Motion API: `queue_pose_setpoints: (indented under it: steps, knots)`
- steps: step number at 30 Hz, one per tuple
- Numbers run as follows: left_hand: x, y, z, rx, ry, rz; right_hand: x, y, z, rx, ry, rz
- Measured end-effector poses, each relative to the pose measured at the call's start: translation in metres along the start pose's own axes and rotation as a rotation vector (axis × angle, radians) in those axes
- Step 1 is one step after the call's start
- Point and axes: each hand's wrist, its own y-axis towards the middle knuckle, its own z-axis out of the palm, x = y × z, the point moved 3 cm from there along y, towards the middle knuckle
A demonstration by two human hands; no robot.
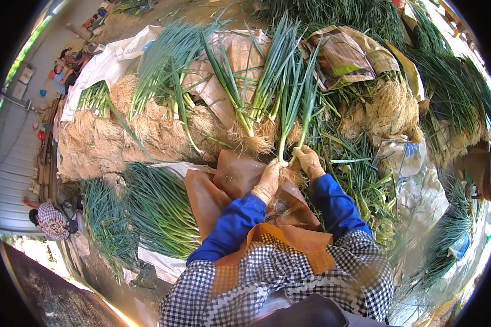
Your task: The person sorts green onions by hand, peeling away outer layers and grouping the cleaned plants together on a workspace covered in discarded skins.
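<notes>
My left hand [269, 179] is closed round the white lower end of a green onion [285, 133], whose leaves point away from me. Close beside it on the right, my right hand [309, 162] grips the base of another green onion [306, 121]. Pale roots [292, 177] hang between and below the hands. Just beyond lies a loose bunch of green onions [262, 92] with its roots towards me. Under my hands, a brown plastic sheet [206, 199] spreads over my lap.
Rooted green onions [147, 125] are heaped along the left, partly under white sacking [106, 68]. A bundle with trimmed ends [163, 210] lies at my left. Stripped leaves [365, 185] pile up on my right. Another person [52, 220] sits at the far left.
</notes>
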Motion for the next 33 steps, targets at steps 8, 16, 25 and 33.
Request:
queue_pose_setpoints:
  steps: [8, 16, 25, 33]
  knots:
    - [-0.017, -0.022, 0.013, 0.044, -0.226, -0.123, 0.057, -0.015, 0.017, -0.022, -0.409, -0.082]
    - [-0.163, -0.062, 0.047, 0.493, -0.474, 0.179, 0.082, 0.142, 0.025, -0.37, -0.748, -0.276]
    - [-0.099, -0.028, 0.0, -0.126, -0.1, 0.265, 0.052, 0.076, 0.002, 0.116, 0.097, -0.136]
    - [0.016, -0.048, 0.036, 0.088, -0.381, -0.332, 0.017, -0.006, 0.006, 0.194, 0.224, 0.068]
